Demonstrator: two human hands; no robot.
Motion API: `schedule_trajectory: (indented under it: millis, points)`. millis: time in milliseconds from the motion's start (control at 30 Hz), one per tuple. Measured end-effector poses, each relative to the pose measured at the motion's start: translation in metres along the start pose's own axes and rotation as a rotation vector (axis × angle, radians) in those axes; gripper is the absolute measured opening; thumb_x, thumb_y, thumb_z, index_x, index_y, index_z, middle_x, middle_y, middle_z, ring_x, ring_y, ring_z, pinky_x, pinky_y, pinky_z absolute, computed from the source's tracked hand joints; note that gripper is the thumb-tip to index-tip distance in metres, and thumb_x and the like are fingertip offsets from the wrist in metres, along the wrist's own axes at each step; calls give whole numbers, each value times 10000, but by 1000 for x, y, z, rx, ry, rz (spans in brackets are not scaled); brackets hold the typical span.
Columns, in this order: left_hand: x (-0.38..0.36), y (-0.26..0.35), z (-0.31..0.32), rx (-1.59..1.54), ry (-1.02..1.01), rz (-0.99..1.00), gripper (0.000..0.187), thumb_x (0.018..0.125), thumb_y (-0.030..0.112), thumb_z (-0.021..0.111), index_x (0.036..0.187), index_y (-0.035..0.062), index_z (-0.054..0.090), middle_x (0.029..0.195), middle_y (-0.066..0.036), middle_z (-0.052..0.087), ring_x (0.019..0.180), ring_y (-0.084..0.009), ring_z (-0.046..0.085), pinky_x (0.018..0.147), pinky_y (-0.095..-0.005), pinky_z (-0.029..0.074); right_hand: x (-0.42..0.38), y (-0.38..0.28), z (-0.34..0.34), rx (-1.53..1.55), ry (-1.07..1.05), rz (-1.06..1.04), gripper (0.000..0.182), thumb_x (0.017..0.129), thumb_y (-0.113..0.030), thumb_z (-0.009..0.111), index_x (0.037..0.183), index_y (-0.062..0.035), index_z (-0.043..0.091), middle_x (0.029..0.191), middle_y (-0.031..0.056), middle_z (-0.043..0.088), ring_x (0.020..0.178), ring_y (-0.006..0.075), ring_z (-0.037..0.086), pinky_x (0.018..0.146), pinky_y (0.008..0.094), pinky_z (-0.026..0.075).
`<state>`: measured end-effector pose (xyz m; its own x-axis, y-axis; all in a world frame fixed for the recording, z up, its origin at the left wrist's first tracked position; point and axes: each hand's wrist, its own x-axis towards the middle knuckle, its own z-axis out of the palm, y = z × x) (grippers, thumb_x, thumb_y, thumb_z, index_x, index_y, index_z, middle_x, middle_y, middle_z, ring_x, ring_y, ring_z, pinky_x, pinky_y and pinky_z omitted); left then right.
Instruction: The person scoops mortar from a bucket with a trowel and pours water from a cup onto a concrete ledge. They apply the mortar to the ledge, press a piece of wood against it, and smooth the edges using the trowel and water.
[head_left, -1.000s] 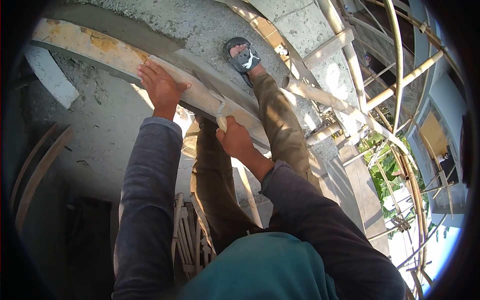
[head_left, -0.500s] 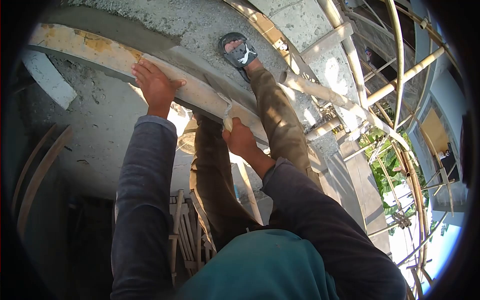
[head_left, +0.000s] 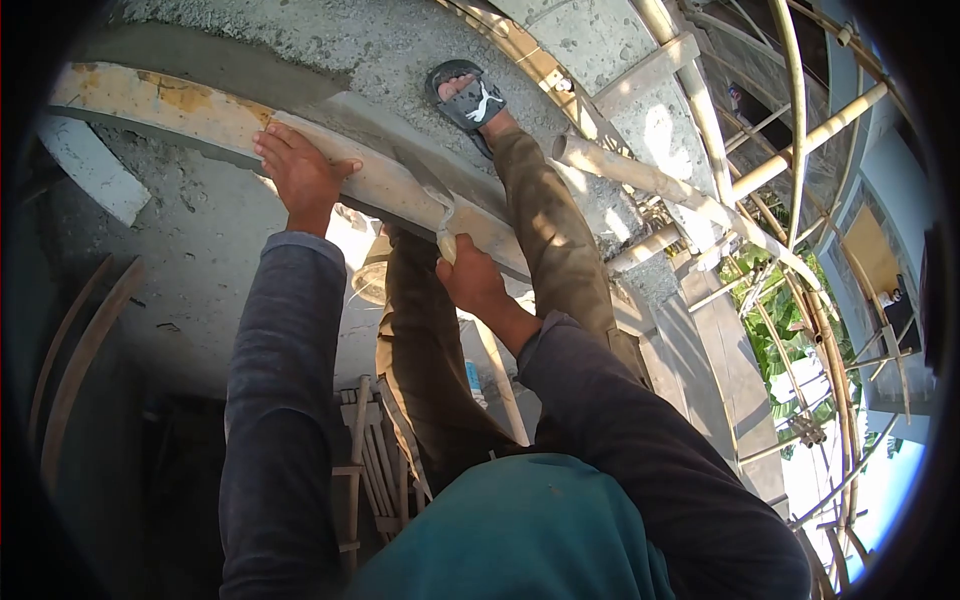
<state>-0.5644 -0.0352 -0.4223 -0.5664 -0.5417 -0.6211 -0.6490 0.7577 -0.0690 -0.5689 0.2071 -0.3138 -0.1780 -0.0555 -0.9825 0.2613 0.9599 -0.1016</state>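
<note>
A long pale wooden plank [head_left: 210, 108], stained orange at its far left, lies along the edge of a concrete ledge. My left hand [head_left: 302, 175] rests on it with fingers stretched and thumb apart. In my right hand [head_left: 471, 281] is the light handle of a trowel [head_left: 447, 243]. Its metal neck crosses the plank, and the blade lies against the smooth grey mortar [head_left: 375, 125] just beyond. My fingers cover part of the handle.
My sandalled foot [head_left: 468, 98] stands on the rough concrete. Bamboo scaffolding poles [head_left: 640, 178] cross on the right. A curved white piece [head_left: 95, 165] is at the left, and wooden slats [head_left: 375, 450] lie below, beside my leg.
The whole view has shifted slightly, with the plank's left end lower in the picture. Both hands keep their places on the plank and the trowel handle; the blade has hardly moved along the mortar.
</note>
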Motion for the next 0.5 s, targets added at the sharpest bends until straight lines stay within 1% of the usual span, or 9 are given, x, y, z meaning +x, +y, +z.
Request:
schedule_trajectory:
  millis: [133, 233, 267, 333, 433, 500]
  points:
    - [-1, 1, 0, -26, 10, 16, 1417, 566, 563, 897, 1471, -172, 91, 1506, -443, 124, 1436, -530, 196, 1173, -532, 239, 0, 2, -1, 13, 12, 18, 384, 882, -248, 620, 1112, 19, 468, 940, 306, 666, 921, 475, 657, 819, 546, 524]
    - [-2, -2, 1, -31, -8, -3, 1420, 555, 559, 901, 1470, -170, 98, 1499, -449, 135, 1431, -539, 198, 1169, -535, 247, 1, 9, 2, -36, 0, -34, 386, 882, -259, 620, 1104, 17, 468, 934, 308, 666, 911, 474, 659, 807, 548, 526]
    - [-2, -2, 2, -39, 6, 8, 1419, 554, 564, 899, 1471, -168, 101, 1498, -450, 137, 1427, -544, 202, 1167, -537, 249, 6, 21, 6, -10, 16, -13, 388, 883, -267, 618, 1104, 14, 468, 934, 309, 665, 912, 471, 659, 808, 551, 524]
    - [0, -3, 2, -50, 23, 19, 1419, 553, 568, 897, 1472, -166, 104, 1496, -451, 138, 1423, -548, 206, 1166, -539, 251, 8, 17, 2, 15, 35, 8, 391, 884, -275, 617, 1103, 11, 468, 934, 310, 664, 913, 469, 660, 810, 554, 522]
    - [-1, -2, 3, -32, 19, 20, 1420, 554, 569, 897, 1474, -164, 100, 1497, -450, 136, 1427, -546, 198, 1167, -540, 249, 4, 10, 0, -29, -3, 26, 394, 883, -285, 614, 1105, 8, 469, 939, 311, 662, 916, 469, 660, 814, 557, 520]
    - [-1, -3, 3, -41, 29, 22, 1419, 559, 569, 896, 1475, -165, 98, 1501, -445, 136, 1430, -544, 192, 1168, -539, 245, 1, 5, 3, 0, 8, -73, 392, 883, -283, 614, 1103, 8, 470, 938, 311, 661, 912, 473, 660, 812, 557, 521]
